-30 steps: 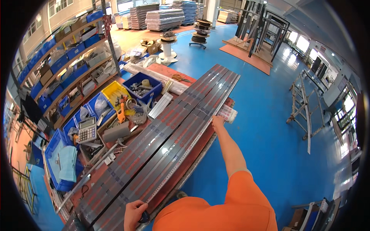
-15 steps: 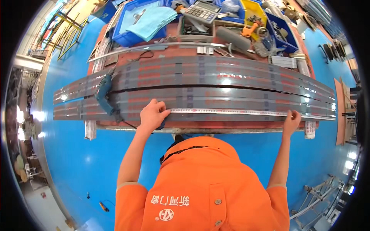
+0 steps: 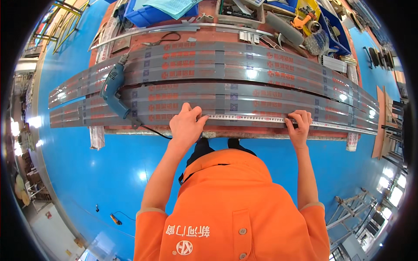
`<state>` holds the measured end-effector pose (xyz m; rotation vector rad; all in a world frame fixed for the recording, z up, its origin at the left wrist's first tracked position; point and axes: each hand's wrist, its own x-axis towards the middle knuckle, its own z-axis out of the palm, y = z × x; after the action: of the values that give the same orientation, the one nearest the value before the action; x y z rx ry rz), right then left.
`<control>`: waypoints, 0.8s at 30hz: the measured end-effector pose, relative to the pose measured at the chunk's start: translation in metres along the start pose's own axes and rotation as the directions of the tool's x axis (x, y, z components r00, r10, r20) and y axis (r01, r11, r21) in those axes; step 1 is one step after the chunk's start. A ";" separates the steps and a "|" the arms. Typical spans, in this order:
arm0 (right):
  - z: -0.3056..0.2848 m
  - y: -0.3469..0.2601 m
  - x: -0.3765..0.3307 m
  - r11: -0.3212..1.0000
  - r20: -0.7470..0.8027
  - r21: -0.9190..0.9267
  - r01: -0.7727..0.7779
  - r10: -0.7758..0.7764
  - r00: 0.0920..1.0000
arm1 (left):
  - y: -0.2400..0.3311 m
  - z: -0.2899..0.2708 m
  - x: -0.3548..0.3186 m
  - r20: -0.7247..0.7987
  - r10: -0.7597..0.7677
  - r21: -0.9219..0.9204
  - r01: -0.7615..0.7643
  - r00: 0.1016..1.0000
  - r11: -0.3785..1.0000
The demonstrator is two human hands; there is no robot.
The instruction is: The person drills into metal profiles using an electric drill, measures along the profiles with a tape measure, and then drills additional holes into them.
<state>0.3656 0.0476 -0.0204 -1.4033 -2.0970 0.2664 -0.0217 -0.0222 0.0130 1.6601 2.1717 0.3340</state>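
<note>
Looking down, head view: my two hands rest on long metal profiles laid across a bench.
Floor: glossy blue floor all round, with bright window glare; a stepladder stands to my lower right.
Bench: a reddish-brown bench carries everything; its top shows between the stock and the bins.
Profiles: long grey metal profiles wrapped in film with red print lie side by side in two bundles, running left to right.
Tape: a measuring tape lies flat along the near profile, stretched between my hands.
Left hand: my left hand presses flat on the near profile, its grip spread, the thumb at the tape's left end.
Right hand: my right hand holds the tape down, fingertips pressed onto it.
Drill: a blue electric drill lies on the profiles to my left, its cable trailing off the near edge.
Containers: a blue bin at the far side holds a pale green sheet; a grey tray beside it holds small parts I cannot make out.
</note>
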 end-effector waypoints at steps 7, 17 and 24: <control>0.007 0.004 -0.002 1.000 -0.032 0.000 0.021 -0.021 0.999 | -0.005 0.003 0.004 0.010 0.046 -0.042 -0.046 0.999 0.998; 0.009 0.006 0.000 0.999 -0.047 0.037 -0.005 0.007 0.999 | 0.002 -0.004 0.008 0.062 0.016 -0.047 -0.013 0.998 0.999; 0.008 0.006 -0.001 0.999 -0.039 0.039 0.002 0.000 0.999 | 0.000 -0.004 0.010 0.071 0.034 -0.046 -0.031 0.997 0.998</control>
<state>0.3652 0.0507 -0.0300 -1.3739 -2.0501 0.2761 -0.0258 -0.0126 0.0152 1.6587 2.0722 0.3249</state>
